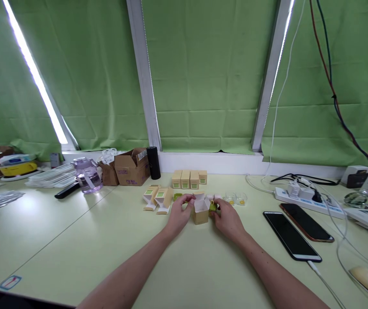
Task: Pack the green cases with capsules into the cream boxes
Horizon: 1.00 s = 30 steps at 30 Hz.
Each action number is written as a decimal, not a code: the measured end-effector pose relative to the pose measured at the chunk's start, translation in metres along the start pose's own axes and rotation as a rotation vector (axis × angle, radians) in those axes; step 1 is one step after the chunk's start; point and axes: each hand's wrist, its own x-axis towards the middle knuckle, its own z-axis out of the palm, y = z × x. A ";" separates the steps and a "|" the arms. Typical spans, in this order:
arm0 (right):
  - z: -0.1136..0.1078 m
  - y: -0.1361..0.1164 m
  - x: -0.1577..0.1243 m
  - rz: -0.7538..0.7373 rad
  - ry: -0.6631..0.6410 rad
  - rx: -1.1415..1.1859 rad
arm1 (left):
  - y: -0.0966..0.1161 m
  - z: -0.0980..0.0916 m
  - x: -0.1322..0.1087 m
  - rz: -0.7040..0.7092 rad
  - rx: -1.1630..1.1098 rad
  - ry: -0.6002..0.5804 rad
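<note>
In the middle of the table stands a small brown cardboard box, upright with its white-lined top open. My left hand pinches the box's upper left edge between thumb and fingers. At the box's right side, my right hand is closed on a small green object, too small to name surely. Another green piece lies behind my left hand. Two clear round containers with yellow bits inside sit beyond my right hand. Two part-folded cartons lie to the left, and several closed small boxes form a row behind.
A larger cardboard box, a black cylinder and a purple-tinted jug stand at the back left. To the right lie two phones, a white power strip and loose cables. Green blinds cover the windows.
</note>
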 end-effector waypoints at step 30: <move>-0.028 -0.023 -0.001 -0.104 0.465 0.616 | -0.003 -0.001 0.001 -0.162 -0.151 -0.113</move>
